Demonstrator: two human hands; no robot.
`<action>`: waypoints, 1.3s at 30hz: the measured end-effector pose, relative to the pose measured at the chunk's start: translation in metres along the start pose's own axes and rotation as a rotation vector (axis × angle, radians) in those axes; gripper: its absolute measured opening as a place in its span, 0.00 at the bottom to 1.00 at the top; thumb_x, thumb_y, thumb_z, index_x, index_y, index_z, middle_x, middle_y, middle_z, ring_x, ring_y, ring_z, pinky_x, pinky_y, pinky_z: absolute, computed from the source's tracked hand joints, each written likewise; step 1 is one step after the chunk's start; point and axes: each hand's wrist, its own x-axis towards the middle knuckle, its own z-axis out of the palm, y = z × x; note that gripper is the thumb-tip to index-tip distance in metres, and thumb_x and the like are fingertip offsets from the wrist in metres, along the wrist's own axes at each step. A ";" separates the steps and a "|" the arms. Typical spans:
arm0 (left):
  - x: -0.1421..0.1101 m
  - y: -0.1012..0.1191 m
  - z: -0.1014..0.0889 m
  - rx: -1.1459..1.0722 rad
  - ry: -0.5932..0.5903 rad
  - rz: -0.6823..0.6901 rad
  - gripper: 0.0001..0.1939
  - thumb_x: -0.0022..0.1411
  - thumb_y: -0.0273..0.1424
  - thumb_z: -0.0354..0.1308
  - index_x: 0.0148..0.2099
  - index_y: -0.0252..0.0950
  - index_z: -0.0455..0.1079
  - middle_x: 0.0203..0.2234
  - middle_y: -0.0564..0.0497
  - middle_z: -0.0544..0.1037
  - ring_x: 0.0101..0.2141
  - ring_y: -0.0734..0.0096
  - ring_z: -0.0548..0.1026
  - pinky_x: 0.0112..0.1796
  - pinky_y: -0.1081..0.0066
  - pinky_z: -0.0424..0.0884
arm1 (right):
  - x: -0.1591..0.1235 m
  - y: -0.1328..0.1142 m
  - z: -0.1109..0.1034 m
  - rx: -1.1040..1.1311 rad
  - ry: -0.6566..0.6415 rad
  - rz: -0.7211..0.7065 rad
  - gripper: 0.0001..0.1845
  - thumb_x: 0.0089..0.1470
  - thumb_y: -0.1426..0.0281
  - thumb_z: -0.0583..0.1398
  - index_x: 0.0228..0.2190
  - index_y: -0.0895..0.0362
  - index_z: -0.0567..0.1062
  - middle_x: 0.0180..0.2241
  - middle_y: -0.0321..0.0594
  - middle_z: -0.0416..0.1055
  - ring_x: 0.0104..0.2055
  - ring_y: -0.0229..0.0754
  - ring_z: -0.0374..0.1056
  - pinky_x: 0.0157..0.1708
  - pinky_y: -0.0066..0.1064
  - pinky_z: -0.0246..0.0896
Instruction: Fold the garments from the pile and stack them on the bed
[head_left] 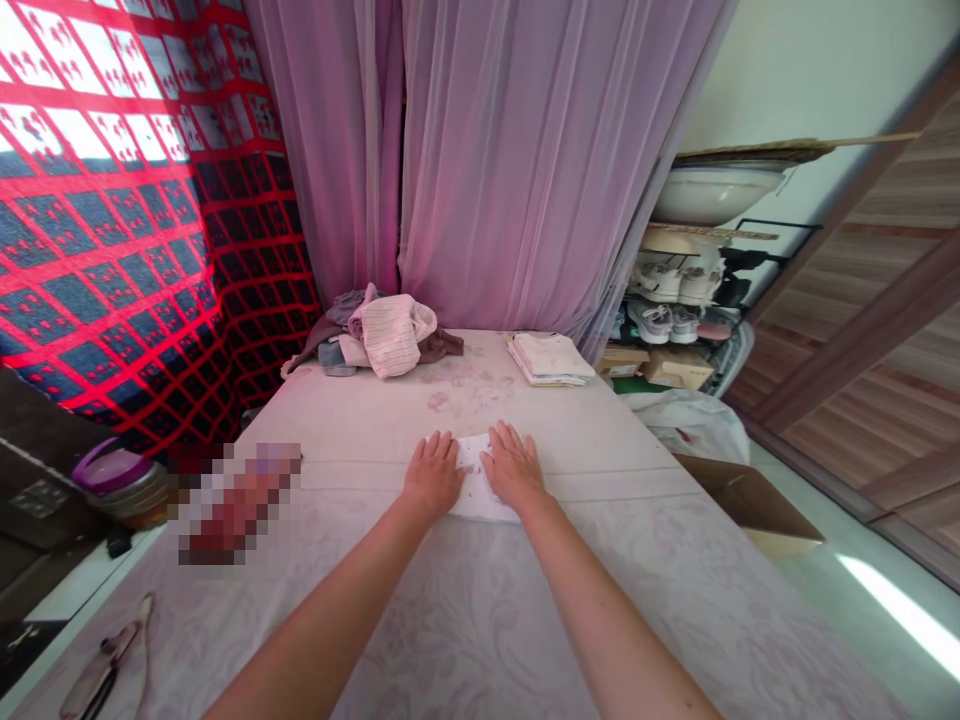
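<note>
A small white folded cloth (480, 503) with a few dark marks lies flat on the pale floral bedsheet (465, 620). My left hand (433, 472) rests palm down on its left side, fingers stretched forward. On the right side, my right hand (514, 466) lies flat too, fingers extended and slightly spread. Both hands cover much of the cloth, so its full outline and exact kind are hidden. Beyond it, to the right, sits a neat stack of folded cream cloths (551, 358). A rumpled pile of clothes (390, 335) with a ribbed pink garment on top lies at the far left.
Eyeglasses (101, 670) and a white cable (145, 640) lie at the near left. A blurred-out reddish item (240, 505) is on the left edge. To the right stand an open cardboard box (750, 500) and a shoe rack (667, 290). Purple curtains (510, 160) hang behind.
</note>
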 end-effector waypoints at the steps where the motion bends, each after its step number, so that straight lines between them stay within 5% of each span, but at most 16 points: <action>1: 0.002 -0.001 0.005 -0.004 -0.001 -0.011 0.28 0.66 0.40 0.44 0.64 0.35 0.57 0.65 0.44 0.56 0.64 0.55 0.49 0.62 0.54 0.46 | 0.005 -0.002 0.004 -0.004 -0.054 0.023 0.32 0.61 0.61 0.44 0.63 0.60 0.53 0.67 0.45 0.41 0.68 0.47 0.36 0.63 0.50 0.29; 9: 0.002 -0.012 0.023 -0.061 0.078 -0.013 0.29 0.65 0.44 0.44 0.64 0.36 0.58 0.63 0.44 0.60 0.63 0.54 0.52 0.60 0.56 0.53 | 0.011 0.009 0.023 0.035 -0.116 0.082 0.34 0.61 0.56 0.40 0.64 0.57 0.52 0.67 0.44 0.40 0.68 0.46 0.33 0.62 0.52 0.29; 15: 0.006 -0.011 0.016 -0.050 -0.014 -0.022 0.30 0.64 0.44 0.45 0.64 0.34 0.57 0.63 0.43 0.60 0.64 0.53 0.51 0.59 0.54 0.53 | 0.011 0.004 0.013 0.038 -0.127 0.075 0.34 0.61 0.56 0.41 0.63 0.58 0.52 0.67 0.45 0.41 0.68 0.47 0.34 0.62 0.53 0.30; 20: 0.005 -0.010 0.014 -0.028 0.014 -0.019 0.27 0.64 0.43 0.46 0.62 0.39 0.58 0.62 0.45 0.61 0.63 0.55 0.53 0.59 0.55 0.54 | -0.009 0.004 0.007 0.034 -0.050 0.066 0.34 0.62 0.54 0.41 0.64 0.55 0.51 0.67 0.45 0.40 0.68 0.48 0.34 0.63 0.52 0.25; 27: 0.007 -0.011 0.018 -0.054 0.036 -0.014 0.28 0.64 0.42 0.47 0.63 0.37 0.58 0.62 0.44 0.60 0.63 0.54 0.52 0.59 0.55 0.53 | -0.031 0.010 0.019 0.046 -0.105 0.054 0.33 0.61 0.53 0.42 0.64 0.52 0.51 0.68 0.43 0.38 0.68 0.46 0.33 0.62 0.53 0.30; 35: -0.009 -0.040 0.018 -0.158 0.055 0.037 0.33 0.65 0.46 0.43 0.66 0.33 0.52 0.66 0.43 0.49 0.66 0.56 0.44 0.61 0.57 0.47 | 0.000 0.015 -0.006 0.030 -0.032 0.052 0.33 0.62 0.56 0.41 0.64 0.56 0.51 0.68 0.44 0.39 0.68 0.46 0.34 0.63 0.51 0.25; 39: -0.019 -0.043 0.020 -0.121 0.022 0.002 0.33 0.65 0.45 0.44 0.67 0.34 0.50 0.66 0.44 0.49 0.65 0.58 0.47 0.62 0.55 0.45 | 0.014 0.020 0.004 0.053 -0.105 0.096 0.33 0.63 0.56 0.40 0.64 0.57 0.51 0.67 0.44 0.40 0.68 0.45 0.34 0.63 0.52 0.27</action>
